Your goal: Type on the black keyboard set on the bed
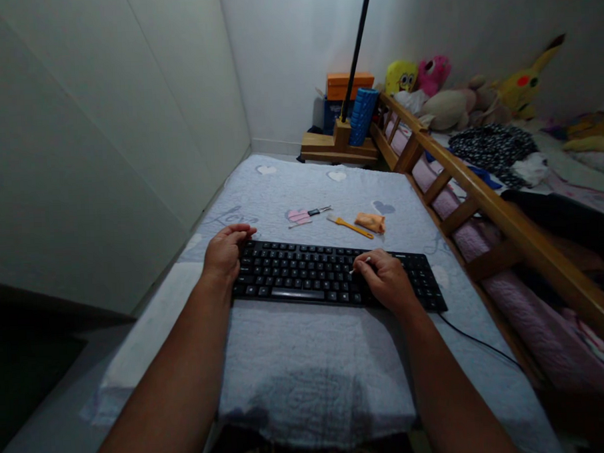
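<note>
A black keyboard lies flat on a pale blue quilted cover with its cable running off to the right. At the keyboard's left end, my left hand is closed against the upper corner, fingers curled. My right hand is over the keys right of the middle, pinching a thin white cotton swab whose tip is down at the keys. Beyond the keyboard lie another cotton swab, a small dark-handled tool, a brush with a yellow handle and a crumpled orange packet.
A wooden bed rail runs along the right side, with plush toys and bedding behind it. At the far end stand a wooden base with a black pole, a blue roller and an orange box. A pale panel borders the left.
</note>
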The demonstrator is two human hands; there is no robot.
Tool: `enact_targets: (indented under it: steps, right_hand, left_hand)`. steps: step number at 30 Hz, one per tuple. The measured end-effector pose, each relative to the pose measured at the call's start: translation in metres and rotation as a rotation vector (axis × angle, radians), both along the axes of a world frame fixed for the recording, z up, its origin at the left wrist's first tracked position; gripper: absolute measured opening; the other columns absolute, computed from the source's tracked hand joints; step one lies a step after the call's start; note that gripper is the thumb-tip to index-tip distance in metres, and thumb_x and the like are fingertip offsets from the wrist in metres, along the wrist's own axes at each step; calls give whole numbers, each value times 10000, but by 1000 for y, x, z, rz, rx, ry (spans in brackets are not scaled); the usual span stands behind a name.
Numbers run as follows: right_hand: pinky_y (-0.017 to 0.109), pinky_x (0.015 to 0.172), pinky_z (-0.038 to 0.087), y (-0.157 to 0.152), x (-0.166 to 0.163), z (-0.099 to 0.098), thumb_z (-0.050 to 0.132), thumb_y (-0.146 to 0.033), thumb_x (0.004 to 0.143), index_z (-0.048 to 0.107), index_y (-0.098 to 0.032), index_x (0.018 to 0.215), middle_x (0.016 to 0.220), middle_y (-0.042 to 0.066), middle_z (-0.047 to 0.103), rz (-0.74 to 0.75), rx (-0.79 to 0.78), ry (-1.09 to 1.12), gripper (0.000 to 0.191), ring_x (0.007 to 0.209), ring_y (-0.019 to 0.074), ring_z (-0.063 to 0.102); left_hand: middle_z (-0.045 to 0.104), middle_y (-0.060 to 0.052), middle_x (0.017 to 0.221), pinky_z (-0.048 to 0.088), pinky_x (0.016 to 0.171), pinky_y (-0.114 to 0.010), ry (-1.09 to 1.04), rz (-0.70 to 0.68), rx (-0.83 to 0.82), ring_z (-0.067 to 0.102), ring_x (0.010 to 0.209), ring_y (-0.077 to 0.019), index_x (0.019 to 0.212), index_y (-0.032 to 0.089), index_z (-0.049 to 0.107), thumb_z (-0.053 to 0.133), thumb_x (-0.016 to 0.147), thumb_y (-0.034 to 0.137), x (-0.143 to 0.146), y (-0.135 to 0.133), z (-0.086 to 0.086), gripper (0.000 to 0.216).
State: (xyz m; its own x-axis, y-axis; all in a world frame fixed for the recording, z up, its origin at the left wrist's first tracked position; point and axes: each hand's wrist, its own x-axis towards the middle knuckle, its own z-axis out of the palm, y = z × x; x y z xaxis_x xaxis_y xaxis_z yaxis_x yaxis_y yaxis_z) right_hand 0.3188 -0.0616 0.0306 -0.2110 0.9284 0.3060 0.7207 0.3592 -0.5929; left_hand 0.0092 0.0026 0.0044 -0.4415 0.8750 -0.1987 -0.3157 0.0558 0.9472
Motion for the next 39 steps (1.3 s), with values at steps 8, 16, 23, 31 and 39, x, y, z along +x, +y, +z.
enact_targets:
  steps: [8, 16, 23, 31, 39]
  right_hand:
    - [359, 808, 426, 4, -1, -6, 494, -246, 865, 656, -204, 786, 831, 53, 678, -37, 70, 2, 184, 841, 211, 576]
    - [356, 786, 424, 1, -1, -3, 485, -240, 860, 645, -210, 757, 804, 51, 672, -14, 54, 1, 193, 822, 210, 577]
    - [342, 772, 415, -2, -3, 1, 481, -234, 856, 629, -204, 744, 779, 46, 657, 10, 26, -17, 188, 806, 203, 575]
    - [344, 770, 414, -1, -3, -1, 487, -221, 858, 626, -204, 749, 780, 43, 655, 18, 37, -15, 178, 801, 200, 569]
    - [347, 774, 420, -1, -4, 0, 478, -238, 863, 628, -210, 745, 776, 44, 656, 16, 23, 10, 193, 810, 203, 579]
  left_hand:
    - [652, -21, 686, 448, 748, -252, 0, 2, -6, 597, 694, -118, 695, 151, 600, 562, 583, 93, 0, 0, 1, 132]
    - [650, -31, 706, 455, 751, -271, 18, -8, 9, 604, 721, -135, 707, 154, 596, 554, 589, 98, -1, 0, -1, 138]
    - [656, -23, 695, 447, 742, -255, -3, -2, 3, 594, 691, -121, 707, 155, 602, 571, 576, 98, -1, 0, -1, 146]
    - [655, -23, 695, 458, 745, -274, 5, -4, 13, 602, 704, -134, 700, 158, 607, 569, 584, 97, -1, 0, -1, 137]
    - [647, -28, 698, 460, 754, -268, -2, 2, 14, 609, 718, -131, 697, 155, 599, 554, 588, 81, -1, 0, -1, 139]
